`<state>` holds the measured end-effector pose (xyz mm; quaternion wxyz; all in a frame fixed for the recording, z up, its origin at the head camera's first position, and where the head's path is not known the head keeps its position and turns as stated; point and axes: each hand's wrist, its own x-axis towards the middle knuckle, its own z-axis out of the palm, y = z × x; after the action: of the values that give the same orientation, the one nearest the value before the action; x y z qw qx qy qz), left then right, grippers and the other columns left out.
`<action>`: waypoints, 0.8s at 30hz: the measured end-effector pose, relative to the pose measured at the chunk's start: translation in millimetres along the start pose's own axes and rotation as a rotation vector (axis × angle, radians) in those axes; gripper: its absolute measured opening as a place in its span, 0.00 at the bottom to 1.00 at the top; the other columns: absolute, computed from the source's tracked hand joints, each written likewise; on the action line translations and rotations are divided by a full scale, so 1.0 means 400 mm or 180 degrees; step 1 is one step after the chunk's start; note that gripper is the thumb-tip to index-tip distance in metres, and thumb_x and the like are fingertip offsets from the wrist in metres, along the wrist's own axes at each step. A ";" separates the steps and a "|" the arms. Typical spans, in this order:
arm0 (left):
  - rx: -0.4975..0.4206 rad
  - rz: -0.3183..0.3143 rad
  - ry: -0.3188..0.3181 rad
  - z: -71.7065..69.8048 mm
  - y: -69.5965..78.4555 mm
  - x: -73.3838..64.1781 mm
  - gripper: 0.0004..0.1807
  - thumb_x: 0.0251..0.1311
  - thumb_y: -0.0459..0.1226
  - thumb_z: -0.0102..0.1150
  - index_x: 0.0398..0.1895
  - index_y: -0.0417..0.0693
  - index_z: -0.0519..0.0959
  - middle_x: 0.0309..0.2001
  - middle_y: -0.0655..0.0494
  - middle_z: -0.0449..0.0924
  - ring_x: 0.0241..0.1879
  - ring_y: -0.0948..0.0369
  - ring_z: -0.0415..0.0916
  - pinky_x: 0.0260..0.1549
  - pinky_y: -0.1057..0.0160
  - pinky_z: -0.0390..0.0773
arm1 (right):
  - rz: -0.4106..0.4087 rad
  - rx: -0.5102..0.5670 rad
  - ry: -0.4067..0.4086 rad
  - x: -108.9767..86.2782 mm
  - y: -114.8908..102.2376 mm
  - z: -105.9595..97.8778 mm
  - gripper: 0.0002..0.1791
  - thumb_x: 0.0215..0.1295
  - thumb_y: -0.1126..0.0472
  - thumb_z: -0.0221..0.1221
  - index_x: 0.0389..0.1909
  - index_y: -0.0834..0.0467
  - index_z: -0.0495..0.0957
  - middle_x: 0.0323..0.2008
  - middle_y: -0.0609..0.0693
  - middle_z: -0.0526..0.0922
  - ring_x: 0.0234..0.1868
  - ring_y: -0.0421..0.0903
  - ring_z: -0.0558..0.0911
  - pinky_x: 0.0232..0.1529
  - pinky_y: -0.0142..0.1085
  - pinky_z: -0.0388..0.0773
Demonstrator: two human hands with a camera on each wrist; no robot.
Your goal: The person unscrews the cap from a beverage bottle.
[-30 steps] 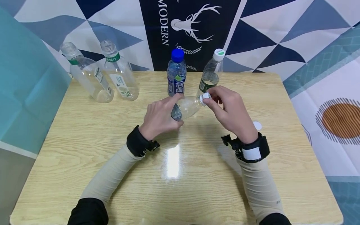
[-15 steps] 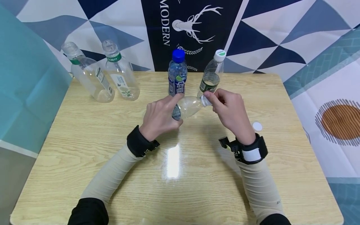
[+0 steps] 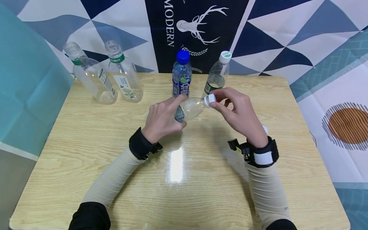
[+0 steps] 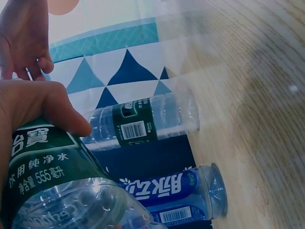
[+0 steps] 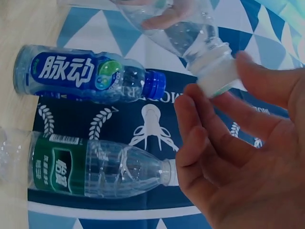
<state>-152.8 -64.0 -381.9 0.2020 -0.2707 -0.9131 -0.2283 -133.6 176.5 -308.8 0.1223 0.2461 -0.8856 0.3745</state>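
The left hand [image 3: 162, 119] grips the clear bottle [image 3: 191, 108], tilted above the desk [image 3: 86, 134], around its body, while the right hand [image 3: 240, 115] has its fingers [image 5: 252, 81] pinching the white cap [image 3: 210, 99].

Wooden table [image 3: 86, 159], light grain, glare patch near centre. Far left: two clear bottles without caps, leaning left in the head view, one with green neck band at the far left [image 3: 89, 76], the other just to its right with a white label [image 3: 123, 75]. Far centre: blue-capped bottle with blue label [image 3: 181, 75] standing upright, and just right of it a white-capped bottle with green label [image 3: 217, 75] (both also show in the wrist views). Small white cap [image 3: 265, 128] lies on the table at right. Behind: backdrop cloth with blue and white triangles [image 3: 273, 38], dark banner with white deer and "MODERN" [image 3: 195, 25].
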 end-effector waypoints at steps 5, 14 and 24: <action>-0.0014 -0.0035 -0.0007 0.002 0.001 -0.001 0.38 0.29 0.51 0.65 0.54 0.57 0.73 0.35 0.57 0.80 0.19 0.63 0.67 0.10 0.63 0.64 | -0.0104 0.0071 0.0086 0.002 -0.038 -0.003 0.14 0.61 0.64 0.62 0.47 0.65 0.81 0.38 0.49 0.81 0.39 0.43 0.76 0.33 0.37 0.71; 0.0074 0.0037 0.0078 -0.001 0.007 -0.001 0.38 0.30 0.51 0.65 0.55 0.56 0.73 0.31 0.57 0.77 0.16 0.63 0.64 0.08 0.63 0.60 | 0.0330 0.0105 0.0407 0.009 -0.100 -0.008 0.11 0.62 0.65 0.60 0.40 0.69 0.80 0.33 0.55 0.82 0.33 0.43 0.77 0.33 0.31 0.71; 0.0094 0.0049 0.0089 -0.004 0.007 -0.002 0.38 0.30 0.50 0.64 0.54 0.55 0.73 0.30 0.58 0.76 0.16 0.63 0.63 0.08 0.64 0.60 | 0.0576 0.0152 0.0156 0.007 -0.089 -0.015 0.11 0.64 0.61 0.59 0.37 0.67 0.81 0.30 0.53 0.81 0.30 0.45 0.78 0.32 0.31 0.72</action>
<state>-150.1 -63.0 -379.9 0.2205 -0.2715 -0.9114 -0.2170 -116.8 158.4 -282.1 0.1036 0.1586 -0.8917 0.4110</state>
